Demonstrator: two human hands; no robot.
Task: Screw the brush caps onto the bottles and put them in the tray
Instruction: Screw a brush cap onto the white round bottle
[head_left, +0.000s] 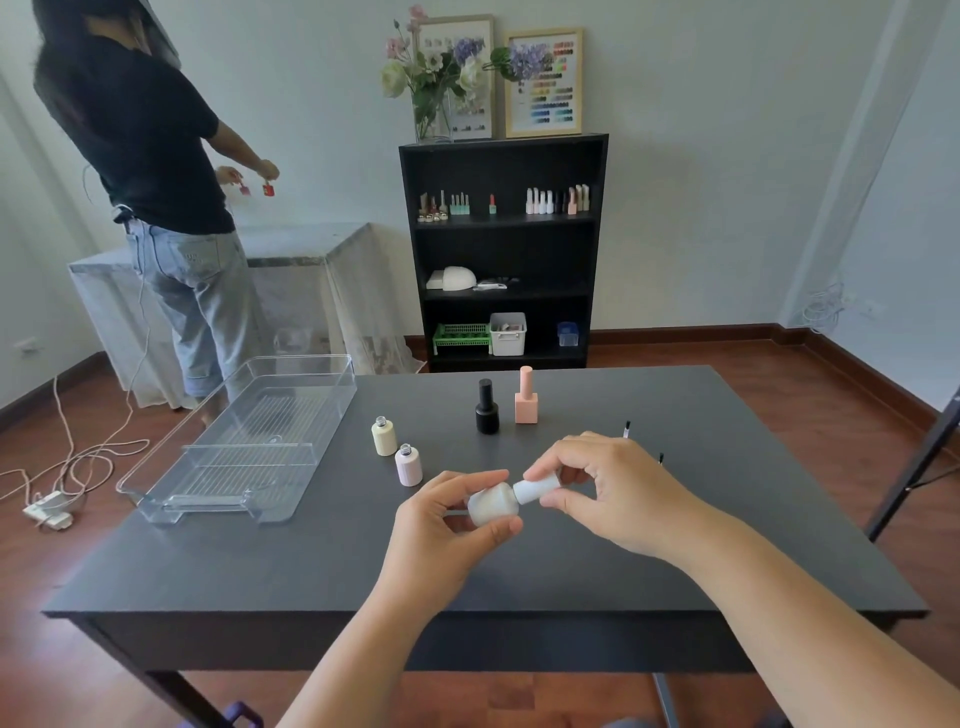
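My left hand (447, 525) grips a white bottle (493, 503), held tilted on its side above the dark table (311, 561). My right hand (608, 488) pinches the white brush cap (535, 489) sitting on that bottle's neck. Two uncapped bottles stand to the left: a cream one (384, 437) and a pale pink one (408, 466). Behind them a black capped bottle (487, 408) and a peach capped bottle (525, 397) stand upright. Brush tips (626, 429) of loose caps peek out behind my right hand. The clear plastic tray (171, 488) at the table's left holds nothing.
A black shelf (503, 249) with small bottles and bins stands against the far wall. Another person (156, 208) stands at a covered table at the back left. Cables and a power strip (49, 512) lie on the floor to the left.
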